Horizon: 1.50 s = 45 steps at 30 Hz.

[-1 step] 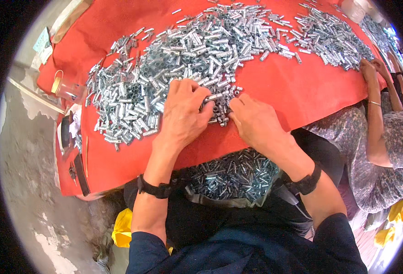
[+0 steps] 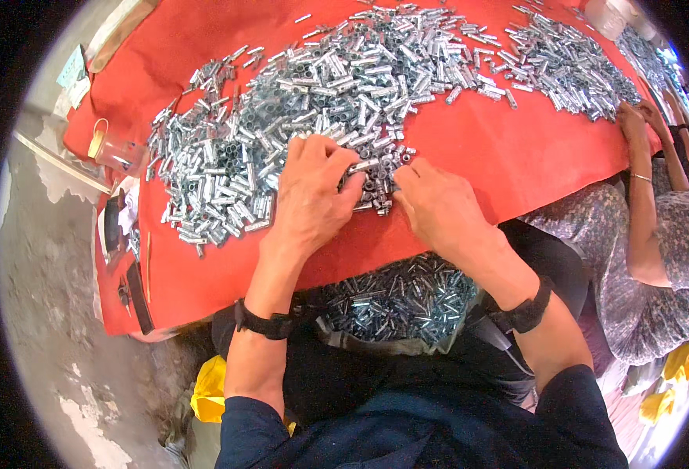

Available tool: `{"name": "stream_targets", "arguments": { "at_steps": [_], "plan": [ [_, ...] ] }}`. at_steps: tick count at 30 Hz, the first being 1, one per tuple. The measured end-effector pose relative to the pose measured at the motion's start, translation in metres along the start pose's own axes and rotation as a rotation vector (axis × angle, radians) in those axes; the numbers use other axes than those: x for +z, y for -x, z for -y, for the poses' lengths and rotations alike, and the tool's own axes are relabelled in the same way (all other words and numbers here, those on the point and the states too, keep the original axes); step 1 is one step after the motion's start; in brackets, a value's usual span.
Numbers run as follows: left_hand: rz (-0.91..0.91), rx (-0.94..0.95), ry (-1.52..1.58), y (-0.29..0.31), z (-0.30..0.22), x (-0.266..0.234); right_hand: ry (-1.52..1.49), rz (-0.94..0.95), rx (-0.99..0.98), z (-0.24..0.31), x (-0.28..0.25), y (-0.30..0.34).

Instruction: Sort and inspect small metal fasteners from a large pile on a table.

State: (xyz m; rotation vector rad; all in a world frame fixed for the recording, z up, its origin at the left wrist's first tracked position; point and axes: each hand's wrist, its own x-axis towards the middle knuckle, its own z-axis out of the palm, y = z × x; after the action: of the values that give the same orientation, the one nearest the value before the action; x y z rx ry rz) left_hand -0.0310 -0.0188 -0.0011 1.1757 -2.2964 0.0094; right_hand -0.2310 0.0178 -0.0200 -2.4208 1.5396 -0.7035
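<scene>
Both your hands work the near edge of the main heap (image 2: 321,86), a broad spread of loose silvery metal tubes and short fittings on a red cloth (image 2: 477,148).

Your L hand (image 2: 313,191) arches over the heap's near edge, forefinger & thumb curled about one end of a bright metal tube (image 2: 365,166); can't tell if they grip it or just hover close. Your R hand (image 2: 446,207), just R of that edge, has its fingers bunched, tips by a cluster of short fittings (image 2: 375,191); whether anything's pinched b/w them, can't tell. The tube itself lies at the heap's near edge, b/w your two hands.

Progress, as a judgement: well underway at most, nowhere nr finished. A great many pcs lie loose & unordered in the heap, & no neat row or closed pack shows beside it. On the near side of the heap, below the cloth's edge, an open bag (image 2: 391,344) carries lots of slim metal pcs (image 2: 399,301); done stock or supply, can't tell.

Elsewhere: a 2nd heap (image 2: 571,70) of like tubes sits R of the main one, w/ a co-worker's hands (image 2: 635,117) at its near R end. L of the main heap, a clear jar (image 2: 118,155) lies tipped; nearer you on that side, a dark flat strip (image 2: 139,298).
</scene>
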Motion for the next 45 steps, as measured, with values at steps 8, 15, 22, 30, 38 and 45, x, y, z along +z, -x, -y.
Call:
{"name": "stream_targets", "arguments": {
  "at_steps": [8,15,22,30,38,45],
  "plan": [
    [-0.036,0.019,0.006,0.029,0.005,-0.018,0.090,0.033,0.038,-0.001,-0.006,0.002],
    [0.015,0.050,0.022,0.033,-0.001,-0.018,-0.343,-0.141,0.053,-0.001,-0.014,0.001],
    [-0.010,0.061,0.208,0.037,-0.004,-0.018,-0.857,0.052,0.189,0.024,-0.018,-0.003],
    [0.054,0.068,0.298,0.039,-0.012,-0.016,-0.749,-0.081,0.063,0.026,-0.010,-0.003],
    [0.017,-0.375,0.692,0.039,-0.012,-0.024,-0.766,0.005,0.216,0.022,-0.022,-0.007],
    [-0.093,-0.675,1.195,0.040,-0.017,-0.016,-0.789,-0.044,0.150,0.033,-0.019,-0.004]
  ]
}}
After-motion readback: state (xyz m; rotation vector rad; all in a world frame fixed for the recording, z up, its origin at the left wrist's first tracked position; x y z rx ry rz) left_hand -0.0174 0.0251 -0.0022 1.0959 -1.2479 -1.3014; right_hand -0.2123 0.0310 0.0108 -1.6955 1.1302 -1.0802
